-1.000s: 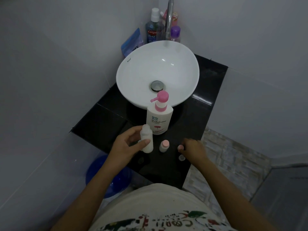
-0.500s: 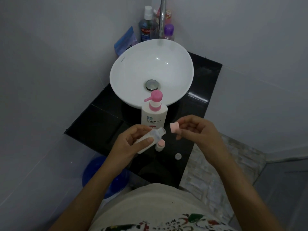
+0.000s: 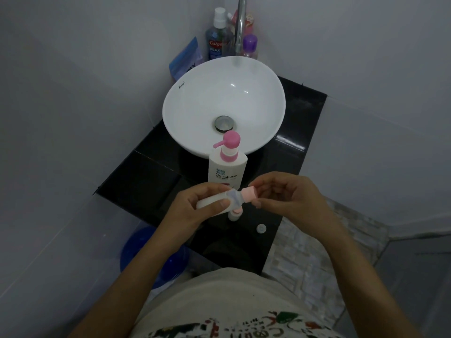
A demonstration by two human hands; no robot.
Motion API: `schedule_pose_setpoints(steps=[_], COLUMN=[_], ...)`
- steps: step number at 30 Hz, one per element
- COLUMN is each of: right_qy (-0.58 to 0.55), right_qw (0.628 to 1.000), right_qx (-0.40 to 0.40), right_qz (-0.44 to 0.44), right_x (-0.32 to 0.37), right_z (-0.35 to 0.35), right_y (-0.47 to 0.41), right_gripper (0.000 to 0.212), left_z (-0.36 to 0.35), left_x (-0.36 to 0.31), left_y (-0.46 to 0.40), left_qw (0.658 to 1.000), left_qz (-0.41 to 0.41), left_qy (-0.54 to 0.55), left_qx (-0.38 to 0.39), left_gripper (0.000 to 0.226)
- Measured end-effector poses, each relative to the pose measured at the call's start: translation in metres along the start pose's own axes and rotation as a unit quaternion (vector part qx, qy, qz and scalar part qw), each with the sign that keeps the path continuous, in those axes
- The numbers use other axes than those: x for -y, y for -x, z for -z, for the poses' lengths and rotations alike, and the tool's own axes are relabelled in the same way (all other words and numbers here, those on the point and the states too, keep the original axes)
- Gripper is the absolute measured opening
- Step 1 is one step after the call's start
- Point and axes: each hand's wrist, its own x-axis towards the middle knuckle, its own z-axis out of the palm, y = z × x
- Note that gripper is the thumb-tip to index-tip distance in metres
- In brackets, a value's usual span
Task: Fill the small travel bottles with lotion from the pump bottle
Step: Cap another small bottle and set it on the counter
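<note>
From the head camera we see our left hand (image 3: 195, 207) curled round a small travel bottle (image 3: 214, 202), holding it on its side above the black counter (image 3: 146, 176). Our right hand (image 3: 290, 198) pinches a pink cap (image 3: 249, 193) right at the bottle's neck; we cannot tell whether the cap is seated. A second small bottle (image 3: 234, 214) stands below, mostly hidden by the first. The pump bottle (image 3: 227, 167) stands upright just behind our hands, in front of the white sink (image 3: 195, 93), its lower label covered. A small white cap (image 3: 261, 228) lies on the counter near the right wrist. The tap (image 3: 240, 28) is cut off at the top.
</note>
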Motion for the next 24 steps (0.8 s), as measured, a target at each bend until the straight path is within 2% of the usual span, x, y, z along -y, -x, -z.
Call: schedule_pose_setpoints(steps=[3,7,13,16,21,24], right_qy=[0.005,0.090,0.062,0.036,0.097,0.100], right_qw=[1.000,0.995,0.998,0.999,0.994,0.994], right_qx=[0.009,0.000,0.012,0.007,-0.044,-0.032], right_qz=[-0.018,-0.033,0.011,0.001,-0.036,-0.015], right_x=[0.000,0.000,0.000,-0.001,-0.003,-0.003], right_z=[-0.002,-0.005,0.000,-0.002,-0.008,-0.005], right_y=[-0.001,-0.002,0.000,0.002,0.001,0.002], right_gripper=[0.029,0.043,0.028,0.021,0.043,0.038], left_z=[0.000,-0.001,-0.002,-0.003,-0.005,-0.006], left_x=[-0.001,-0.003,-0.007,-0.008,-0.011,-0.012], left_y=[0.000,0.001,0.000,0.000,0.001,0.001], left_qw=[1.000,1.000,1.000,1.000,1.000,1.000], left_qz=[-0.004,-0.006,-0.010,-0.012,-0.014,-0.012], left_qy=[0.003,-0.001,-0.001,-0.001,-0.002,-0.003], left_qx=[0.001,0.010,0.013,0.014,0.024,0.019], left_gripper=[0.031,0.028,0.030,0.030,0.029,0.031])
